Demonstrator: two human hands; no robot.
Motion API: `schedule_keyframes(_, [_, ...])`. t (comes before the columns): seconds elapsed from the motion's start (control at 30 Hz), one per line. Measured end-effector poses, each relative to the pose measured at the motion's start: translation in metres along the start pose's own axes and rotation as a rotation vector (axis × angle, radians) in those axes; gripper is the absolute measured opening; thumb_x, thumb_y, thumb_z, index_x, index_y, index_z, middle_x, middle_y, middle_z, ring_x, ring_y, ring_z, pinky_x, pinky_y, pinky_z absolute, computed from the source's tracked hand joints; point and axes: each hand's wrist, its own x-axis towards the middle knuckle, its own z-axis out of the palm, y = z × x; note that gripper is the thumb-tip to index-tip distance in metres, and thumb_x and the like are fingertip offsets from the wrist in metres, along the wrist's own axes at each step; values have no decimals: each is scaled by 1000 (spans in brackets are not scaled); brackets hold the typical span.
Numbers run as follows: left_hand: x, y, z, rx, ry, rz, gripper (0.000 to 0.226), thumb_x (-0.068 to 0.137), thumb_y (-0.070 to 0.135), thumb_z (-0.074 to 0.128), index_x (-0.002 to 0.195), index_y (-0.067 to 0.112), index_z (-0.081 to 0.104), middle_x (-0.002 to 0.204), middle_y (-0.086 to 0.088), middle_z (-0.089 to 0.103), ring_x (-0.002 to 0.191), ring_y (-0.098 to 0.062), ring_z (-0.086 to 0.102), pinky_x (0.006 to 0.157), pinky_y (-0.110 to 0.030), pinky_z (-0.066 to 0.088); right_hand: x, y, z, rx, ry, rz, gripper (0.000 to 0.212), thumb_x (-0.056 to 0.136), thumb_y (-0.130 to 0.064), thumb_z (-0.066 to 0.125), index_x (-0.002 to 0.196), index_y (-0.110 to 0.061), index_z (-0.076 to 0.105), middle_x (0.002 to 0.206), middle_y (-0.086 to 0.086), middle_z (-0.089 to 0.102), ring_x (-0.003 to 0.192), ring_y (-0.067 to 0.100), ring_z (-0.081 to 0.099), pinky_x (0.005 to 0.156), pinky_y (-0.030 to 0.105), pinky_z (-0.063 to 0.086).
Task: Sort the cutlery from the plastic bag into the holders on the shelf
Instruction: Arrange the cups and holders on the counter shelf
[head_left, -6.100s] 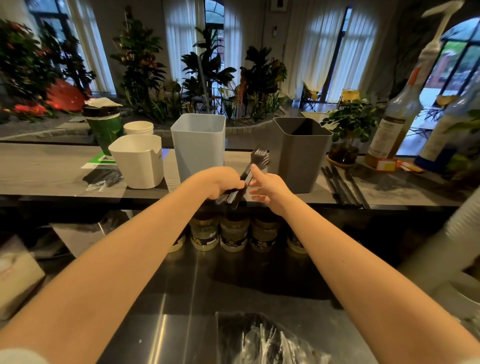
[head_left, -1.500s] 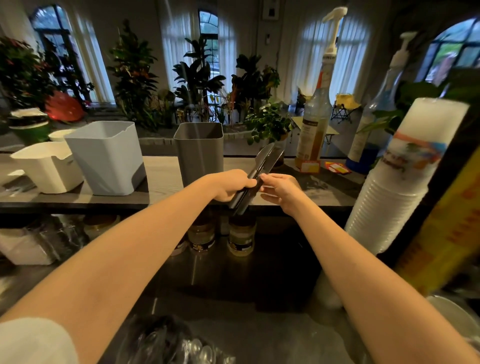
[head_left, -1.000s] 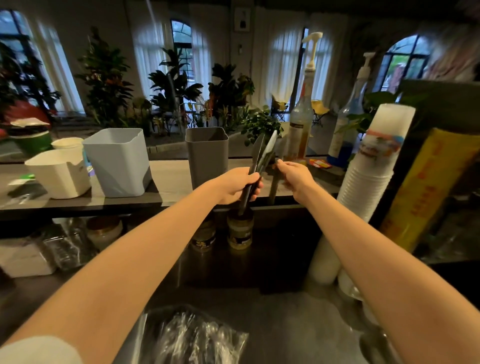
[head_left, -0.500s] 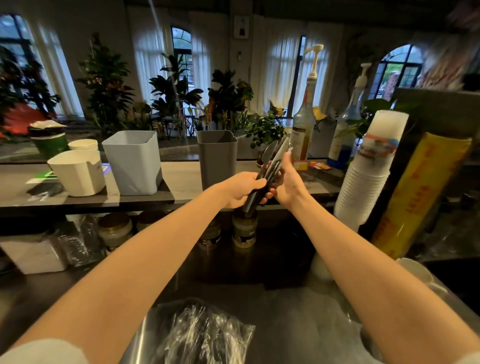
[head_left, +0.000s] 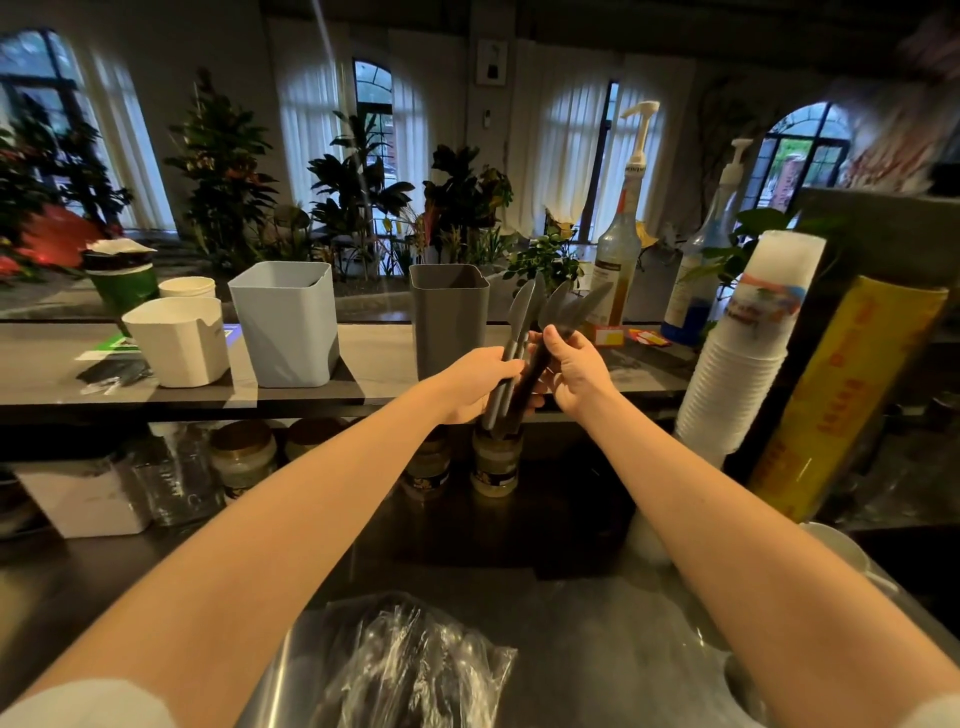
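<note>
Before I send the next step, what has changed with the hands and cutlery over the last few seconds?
The right hand, beside the cutlery bundle before, has closed on its right-hand pieces and fans their tips rightward. The fork tines seen six seconds ago no longer show. The left hand still grips the handles; the dark grey holder and the plastic bag look unmoved.

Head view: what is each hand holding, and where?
Left hand grips a bundle of dark cutlery round the handles; right hand pinches one piece just below its head.
</note>
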Motion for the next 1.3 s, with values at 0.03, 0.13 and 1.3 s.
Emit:
schedule_keyframes(0.03, [-1,0,0,33,-1,6,20,101,11,36,106,11,55,94,-9,66,83,-20,66,77,-34,57,0,0,3,-12,-1,-5,7,96,-13,51,91,-12,55,95,8,64,96,25,60,93,46,47])
schedule_keyframes(0.13, [1,0,1,268,13,29,20,102,12,34,114,8,50,89,-8,61,80,-18,61,80,-33,54,3,2,11,-85,-3,-36,20,100,-14,43,118,-9,50,120,13,60,112,27,57,100,45,44])
schedule_keyframes(1.3, [77,118,-127,862,560,364,35,91,21,59,120,7,45,101,-6,55,91,-20,55,71,-26,44,114,-66,165,-209,-360,-401,10,101,-13,38,103,-17,46,80,-1,52,74,11,53,65,24,45])
